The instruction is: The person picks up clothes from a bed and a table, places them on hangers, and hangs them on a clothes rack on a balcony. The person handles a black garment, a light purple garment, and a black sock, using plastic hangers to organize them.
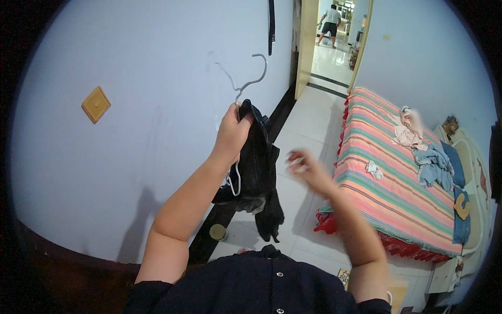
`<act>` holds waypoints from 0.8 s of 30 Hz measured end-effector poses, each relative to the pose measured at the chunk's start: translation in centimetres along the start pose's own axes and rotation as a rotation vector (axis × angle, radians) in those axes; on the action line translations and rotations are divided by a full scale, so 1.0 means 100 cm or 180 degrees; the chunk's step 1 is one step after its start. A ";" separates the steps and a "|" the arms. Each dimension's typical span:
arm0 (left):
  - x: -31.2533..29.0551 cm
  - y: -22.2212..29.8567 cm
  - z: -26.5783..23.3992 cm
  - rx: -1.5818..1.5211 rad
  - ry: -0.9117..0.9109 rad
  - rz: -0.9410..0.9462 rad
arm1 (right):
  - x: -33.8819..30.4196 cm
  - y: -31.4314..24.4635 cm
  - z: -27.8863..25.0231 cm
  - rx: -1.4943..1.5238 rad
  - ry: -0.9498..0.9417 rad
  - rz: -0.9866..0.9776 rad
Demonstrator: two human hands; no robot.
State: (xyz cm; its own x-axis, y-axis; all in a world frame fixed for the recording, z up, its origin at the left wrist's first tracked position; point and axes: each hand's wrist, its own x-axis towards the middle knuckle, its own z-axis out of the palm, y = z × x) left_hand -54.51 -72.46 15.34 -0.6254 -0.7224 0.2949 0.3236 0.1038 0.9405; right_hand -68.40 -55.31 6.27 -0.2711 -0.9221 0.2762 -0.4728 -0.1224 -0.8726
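I am holding the left hand (231, 128) closed around the hanger (250, 78) with the black garment (257, 167) already draped, the blurred right hand (303, 165) hovering loosely open and empty beside the garment, hanging up not yet done.

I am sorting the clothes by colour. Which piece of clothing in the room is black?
The black garment on the hanger, held up by the left hand near the wall. The clothes on the bed are pink, blue and white.

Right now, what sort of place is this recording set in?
Most likely a bedroom in a home. A bed with a striped cover holds loose clothes, the left hand holds a hanger with a dark garment, and an open doorway leads to a tiled hall.
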 end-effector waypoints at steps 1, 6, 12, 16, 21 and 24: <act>-0.002 0.007 0.009 -0.0189 0.0009 -0.0012 | -0.012 0.025 0.032 0.0671 -0.0079 0.0300; -0.007 0.029 0.010 0.0266 0.0071 0.0420 | -0.020 0.016 0.102 0.0631 0.0494 0.0485; -0.014 0.025 0.006 0.0405 0.0174 0.0494 | -0.048 -0.025 0.122 -0.0365 0.1345 -0.0416; -0.014 0.025 0.008 0.0017 0.0066 0.0399 | -0.049 -0.021 0.135 -0.0191 0.0599 0.0688; -0.012 0.040 0.006 -0.0436 -0.0103 0.0140 | -0.059 0.010 0.136 0.1241 0.0224 0.0785; -0.001 0.037 -0.006 -0.0322 -0.0129 0.0214 | -0.086 -0.004 0.110 0.1817 0.1170 0.1242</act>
State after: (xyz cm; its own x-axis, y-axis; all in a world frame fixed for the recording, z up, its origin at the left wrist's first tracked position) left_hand -52.83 -72.37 18.65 -0.6274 -0.6877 0.3653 0.4344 0.0803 0.8971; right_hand -56.71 -51.37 -0.19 -0.6362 -0.7688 -0.0645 0.1912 -0.0761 -0.9786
